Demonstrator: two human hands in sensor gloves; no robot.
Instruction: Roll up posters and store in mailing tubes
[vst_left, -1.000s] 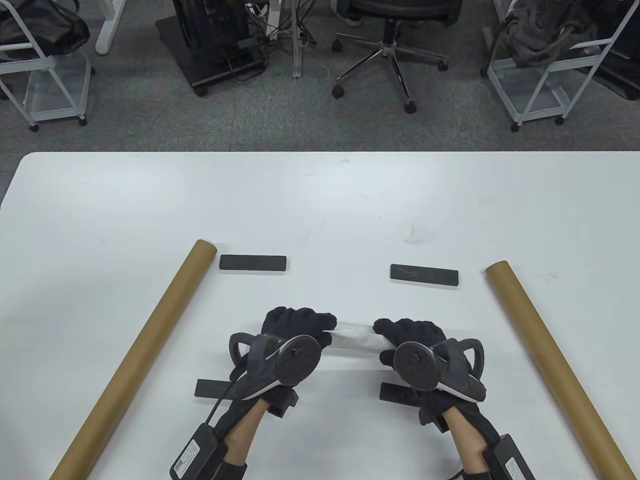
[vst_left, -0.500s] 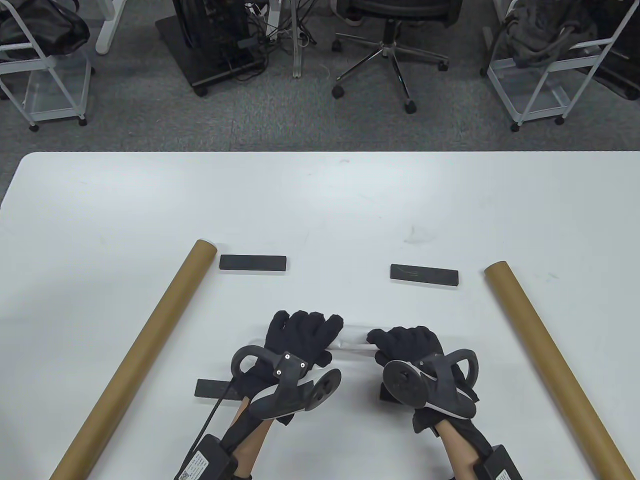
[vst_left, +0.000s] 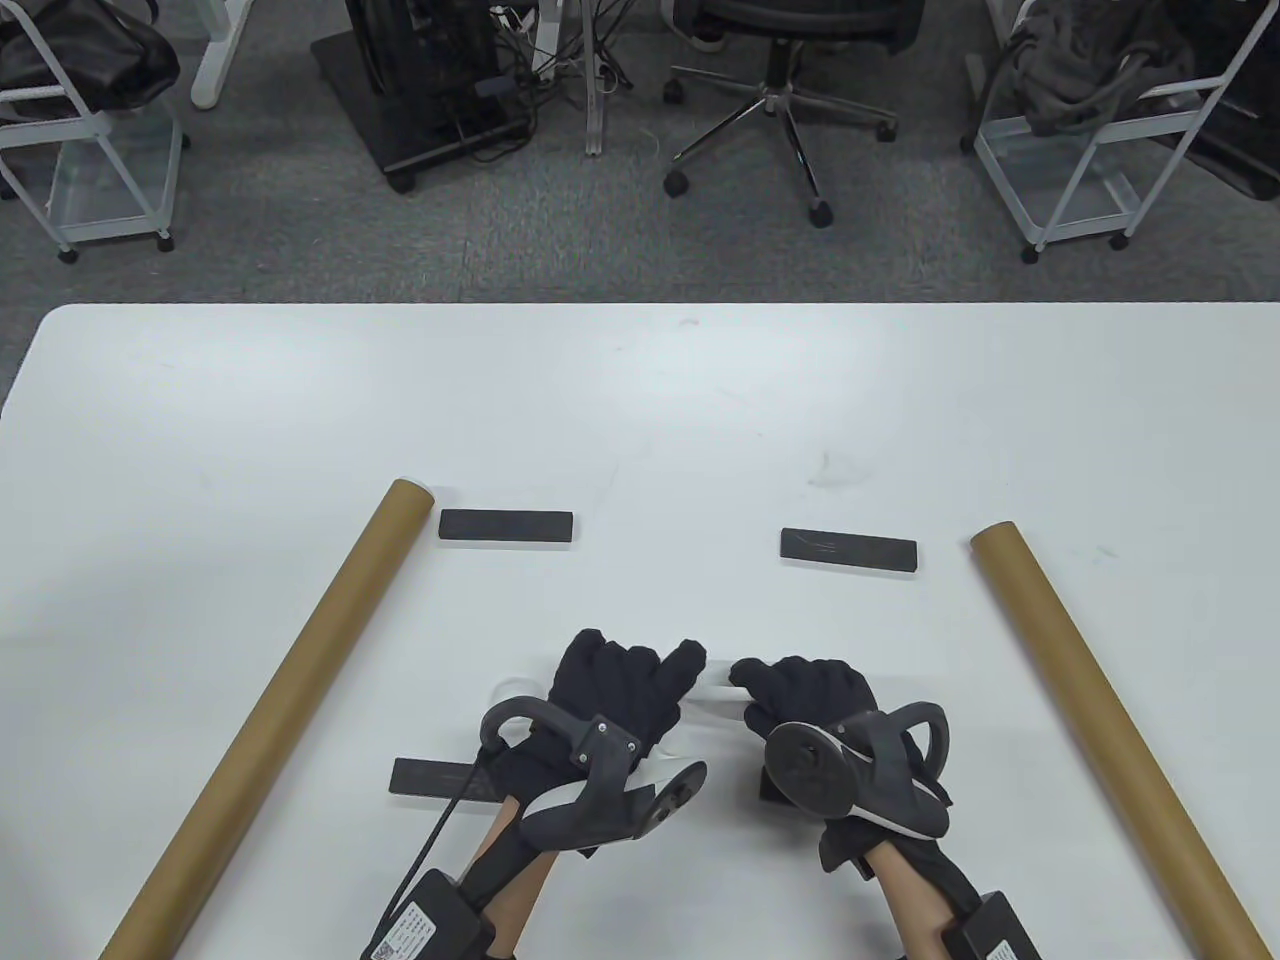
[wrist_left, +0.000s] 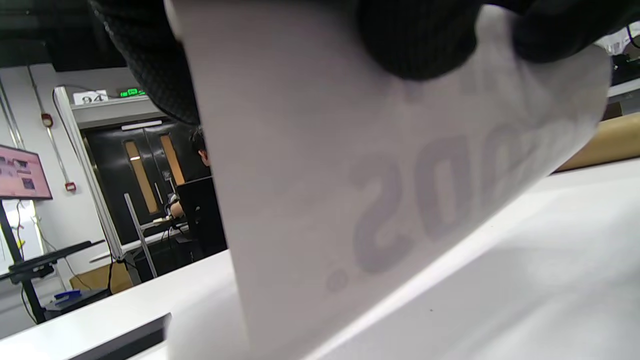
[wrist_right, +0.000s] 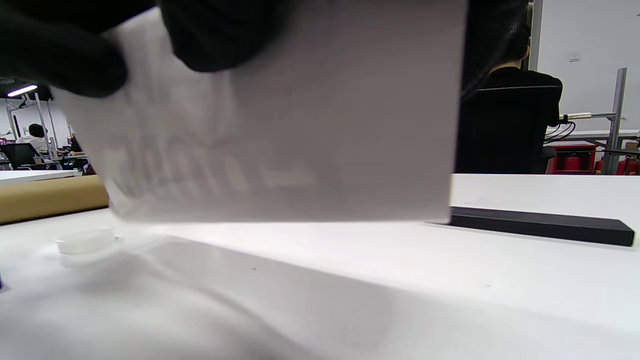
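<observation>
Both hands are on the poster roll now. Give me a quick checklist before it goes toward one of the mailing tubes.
1. Left hand grips the poster: ok, fingers curl over its top edge in the left wrist view.
2. Right hand grips the poster: ok.
3. Roll tight enough for the tube: cannot tell, the hands cover most of it.
4. Left tube lying with its far end open: cannot tell.
5. Right tube within the right hand's side: ok.
6. Black bars off the poster: ok for the two far bars.
</observation>
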